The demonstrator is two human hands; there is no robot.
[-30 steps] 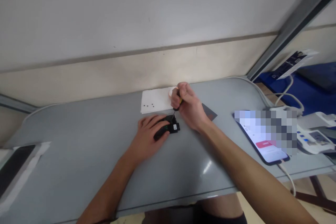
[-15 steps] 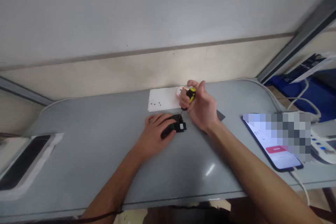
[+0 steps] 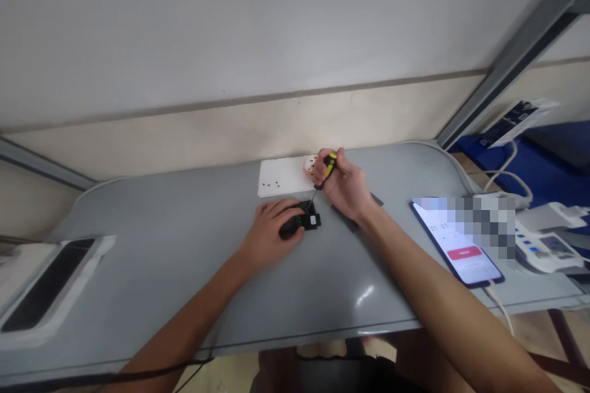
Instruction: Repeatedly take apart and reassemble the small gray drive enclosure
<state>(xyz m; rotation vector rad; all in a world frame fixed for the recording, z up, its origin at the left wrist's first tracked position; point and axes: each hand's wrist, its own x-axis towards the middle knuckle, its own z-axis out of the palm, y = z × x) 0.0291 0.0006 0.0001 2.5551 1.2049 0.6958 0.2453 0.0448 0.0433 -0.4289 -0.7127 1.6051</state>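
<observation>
Device (image 3: 313,220) on counter (image 3: 175,215), just nearside of paper (image 3: 286,173). Left hand (image 3: 270,234) curled over its rounded end; right hand (image 3: 351,189) closed round driver (image 3: 330,163). Probably light, stiff, innards fragile; best held by rounded end.

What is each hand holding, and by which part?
Right hand: screwdriver, by its yellow-and-black handle. Left hand: black device, its left end under the fingers.

It looks like a small workbench for electronics repair: a grey tabletop (image 3: 179,215) with a screwdriver (image 3: 329,166), loose screws (image 3: 271,184) and a power strip (image 3: 546,252).
</observation>
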